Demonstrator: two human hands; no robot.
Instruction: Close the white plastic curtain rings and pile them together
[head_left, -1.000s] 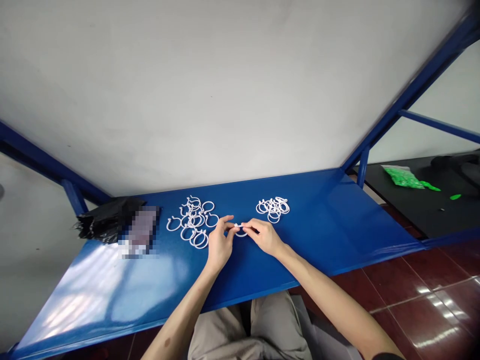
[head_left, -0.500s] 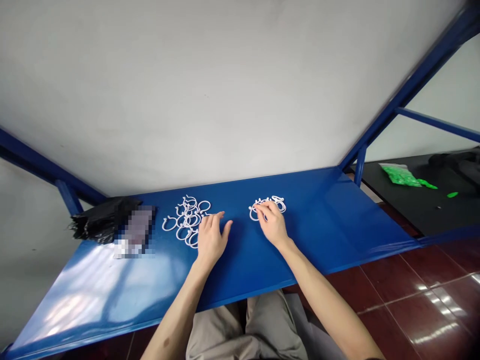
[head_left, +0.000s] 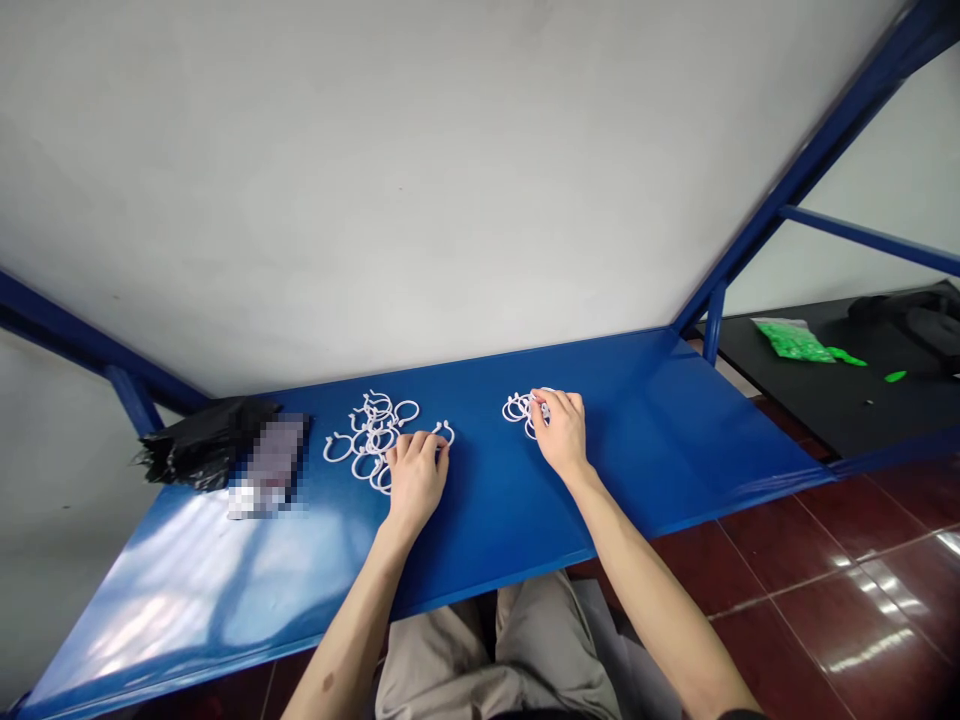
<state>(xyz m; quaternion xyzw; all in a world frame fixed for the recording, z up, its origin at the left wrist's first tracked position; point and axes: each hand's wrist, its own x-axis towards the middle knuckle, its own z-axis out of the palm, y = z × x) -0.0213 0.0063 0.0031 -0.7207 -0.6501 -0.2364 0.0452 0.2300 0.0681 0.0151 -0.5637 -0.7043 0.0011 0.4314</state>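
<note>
A loose pile of white open rings (head_left: 373,428) with small knobbed ends, like shower curtain rings, lies left of centre on the blue table (head_left: 480,530). My left hand (head_left: 417,482) is over the pile's right side with fingers bent down. One white ring (head_left: 451,432) pokes out beyond its fingertips, which close on its near side. A smaller cluster of white rings (head_left: 514,407) lies to the right. Over this cluster, my right hand (head_left: 562,428) has thumb and fingers pinched on a white ring, partly hidden by the fingers.
Black plastic bags (head_left: 202,440) and a blurred-out flat item (head_left: 271,465) lie at the table's left. Blue frame posts (head_left: 714,325) rise at both ends. On a black table (head_left: 810,400) to the right is a bag of green pieces (head_left: 793,340). A wall stands behind.
My left hand has lowered and its spread fingers have curled in at a ring. My right hand has shifted right over the small cluster, where the rings now lie differently.
</note>
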